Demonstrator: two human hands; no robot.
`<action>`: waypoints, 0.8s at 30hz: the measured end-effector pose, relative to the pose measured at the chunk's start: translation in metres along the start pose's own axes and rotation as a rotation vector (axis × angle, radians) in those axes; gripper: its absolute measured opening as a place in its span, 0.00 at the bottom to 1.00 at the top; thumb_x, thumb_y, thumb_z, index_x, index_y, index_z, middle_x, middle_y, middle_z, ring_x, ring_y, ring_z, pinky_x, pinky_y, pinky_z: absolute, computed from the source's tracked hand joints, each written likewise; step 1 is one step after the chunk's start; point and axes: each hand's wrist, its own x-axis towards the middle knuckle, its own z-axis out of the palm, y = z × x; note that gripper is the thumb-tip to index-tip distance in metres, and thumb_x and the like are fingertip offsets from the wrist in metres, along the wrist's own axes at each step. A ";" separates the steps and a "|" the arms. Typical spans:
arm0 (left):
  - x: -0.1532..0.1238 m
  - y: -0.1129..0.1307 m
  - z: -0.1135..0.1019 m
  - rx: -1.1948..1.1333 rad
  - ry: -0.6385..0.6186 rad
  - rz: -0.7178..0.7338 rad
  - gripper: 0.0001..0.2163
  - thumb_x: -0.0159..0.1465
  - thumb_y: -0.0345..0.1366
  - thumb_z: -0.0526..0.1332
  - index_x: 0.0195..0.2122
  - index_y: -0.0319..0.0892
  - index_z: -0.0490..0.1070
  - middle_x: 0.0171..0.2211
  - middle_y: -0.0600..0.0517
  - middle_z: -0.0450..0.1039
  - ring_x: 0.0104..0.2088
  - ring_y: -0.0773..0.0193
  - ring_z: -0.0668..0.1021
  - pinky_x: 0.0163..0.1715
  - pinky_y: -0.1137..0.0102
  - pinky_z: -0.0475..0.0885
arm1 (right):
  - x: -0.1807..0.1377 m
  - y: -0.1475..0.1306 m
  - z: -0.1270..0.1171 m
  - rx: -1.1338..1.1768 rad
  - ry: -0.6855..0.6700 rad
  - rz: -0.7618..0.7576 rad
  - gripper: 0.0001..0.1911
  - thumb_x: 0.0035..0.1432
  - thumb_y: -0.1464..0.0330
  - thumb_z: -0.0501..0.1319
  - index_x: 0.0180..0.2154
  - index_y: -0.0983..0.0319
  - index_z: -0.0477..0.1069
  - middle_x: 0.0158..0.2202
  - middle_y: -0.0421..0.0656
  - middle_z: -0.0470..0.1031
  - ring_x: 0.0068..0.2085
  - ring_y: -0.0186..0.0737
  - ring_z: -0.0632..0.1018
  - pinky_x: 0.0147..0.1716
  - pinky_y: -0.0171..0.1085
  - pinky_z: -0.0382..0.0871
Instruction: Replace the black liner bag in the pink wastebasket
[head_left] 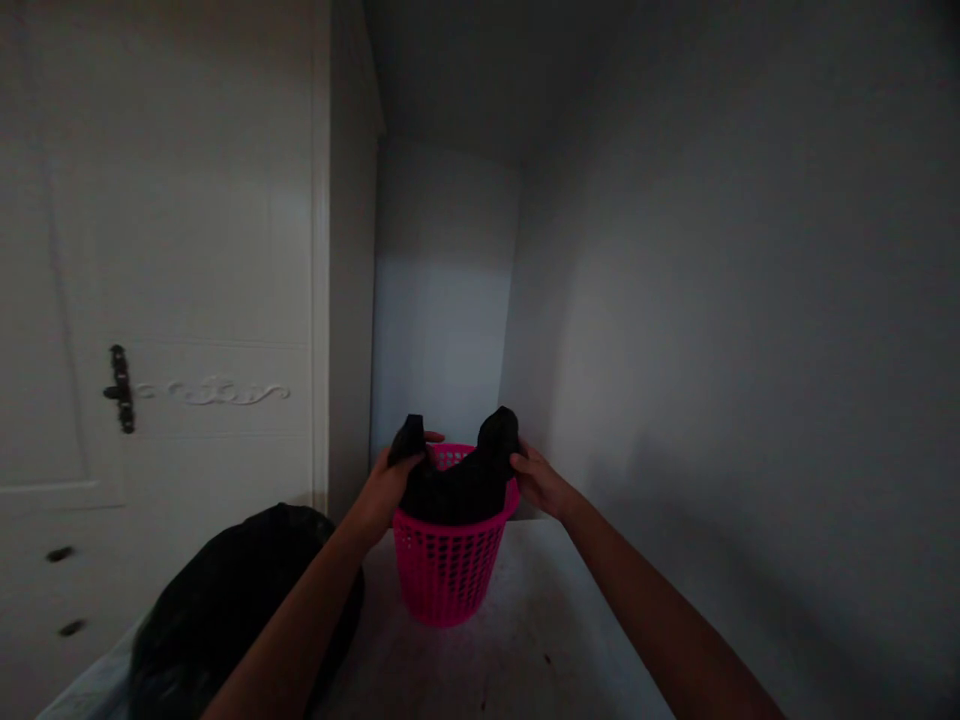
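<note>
Black bag [459,480] — pinched between left hand [391,482], right hand [538,482].

bag [225,600] cut off below, liner [457,490] hides basket [448,570] interior

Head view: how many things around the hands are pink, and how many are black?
Pink: 1, the basket
Black: 2, the liner in the basket, gripped by the left hand and the right hand, and the bulky bag beside it
Total: 3
</note>
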 end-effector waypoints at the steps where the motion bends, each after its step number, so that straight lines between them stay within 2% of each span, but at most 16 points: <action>1: -0.002 0.001 0.001 -0.014 -0.021 -0.032 0.17 0.60 0.45 0.66 0.46 0.42 0.81 0.34 0.50 0.80 0.35 0.59 0.80 0.40 0.65 0.75 | 0.004 0.002 0.007 -0.006 0.013 0.025 0.37 0.36 0.55 0.84 0.49 0.57 0.80 0.49 0.46 0.85 0.49 0.50 0.83 0.58 0.49 0.74; 4: -0.007 0.002 0.001 0.097 -0.093 -0.010 0.20 0.59 0.48 0.70 0.49 0.44 0.80 0.39 0.48 0.83 0.39 0.56 0.82 0.42 0.63 0.77 | 0.015 0.008 0.022 -0.054 0.055 0.093 0.29 0.37 0.62 0.83 0.43 0.61 0.82 0.41 0.44 0.86 0.40 0.45 0.84 0.50 0.45 0.78; 7: -0.005 0.000 -0.002 0.284 -0.141 0.087 0.21 0.55 0.45 0.73 0.48 0.44 0.80 0.40 0.49 0.84 0.42 0.54 0.82 0.45 0.61 0.78 | 0.024 0.015 0.036 0.039 0.167 0.048 0.25 0.42 0.58 0.81 0.40 0.62 0.82 0.39 0.44 0.87 0.38 0.45 0.84 0.47 0.44 0.79; 10: 0.000 -0.003 -0.004 0.456 -0.175 0.169 0.19 0.52 0.37 0.72 0.47 0.46 0.82 0.41 0.48 0.86 0.44 0.51 0.84 0.48 0.59 0.77 | 0.032 0.018 0.051 0.195 0.311 -0.035 0.26 0.45 0.53 0.80 0.41 0.60 0.82 0.39 0.43 0.87 0.38 0.45 0.85 0.46 0.44 0.80; 12: 0.004 -0.004 -0.004 0.544 -0.183 0.215 0.20 0.49 0.30 0.69 0.44 0.48 0.84 0.41 0.47 0.87 0.44 0.48 0.85 0.49 0.58 0.77 | 0.034 0.016 0.058 0.203 0.367 -0.053 0.27 0.43 0.53 0.80 0.41 0.60 0.81 0.38 0.43 0.86 0.37 0.46 0.85 0.45 0.45 0.81; 14: 0.007 -0.006 -0.006 0.617 -0.186 0.223 0.19 0.48 0.27 0.66 0.40 0.49 0.85 0.38 0.48 0.87 0.41 0.48 0.86 0.45 0.59 0.77 | 0.032 0.012 0.059 0.141 0.318 -0.045 0.26 0.44 0.54 0.81 0.42 0.60 0.81 0.39 0.43 0.86 0.38 0.46 0.84 0.47 0.46 0.81; 16: 0.010 -0.006 -0.009 0.647 -0.213 0.194 0.16 0.49 0.28 0.63 0.36 0.48 0.86 0.33 0.48 0.86 0.36 0.49 0.85 0.41 0.61 0.76 | 0.026 0.005 0.054 0.075 0.196 -0.056 0.27 0.46 0.56 0.80 0.46 0.59 0.81 0.44 0.44 0.86 0.43 0.46 0.84 0.52 0.46 0.79; 19: 0.011 -0.007 -0.013 0.544 -0.250 0.143 0.14 0.49 0.30 0.61 0.33 0.47 0.85 0.32 0.49 0.86 0.35 0.53 0.83 0.38 0.64 0.76 | 0.015 -0.003 0.033 0.032 0.059 -0.085 0.30 0.45 0.56 0.80 0.49 0.57 0.80 0.52 0.44 0.85 0.52 0.48 0.83 0.61 0.48 0.74; 22: 0.013 -0.011 -0.010 0.365 -0.238 0.079 0.13 0.51 0.33 0.62 0.35 0.44 0.83 0.35 0.50 0.85 0.36 0.55 0.81 0.39 0.64 0.76 | 0.007 -0.003 0.015 -0.043 -0.084 0.035 0.34 0.40 0.57 0.82 0.50 0.58 0.80 0.52 0.46 0.84 0.54 0.50 0.82 0.65 0.53 0.70; 24: 0.016 -0.015 -0.003 0.304 -0.179 0.079 0.11 0.51 0.35 0.64 0.36 0.43 0.81 0.33 0.50 0.84 0.35 0.57 0.80 0.38 0.65 0.76 | 0.006 0.002 0.013 -0.102 -0.195 0.138 0.36 0.38 0.59 0.83 0.51 0.59 0.80 0.50 0.47 0.85 0.52 0.51 0.83 0.64 0.57 0.70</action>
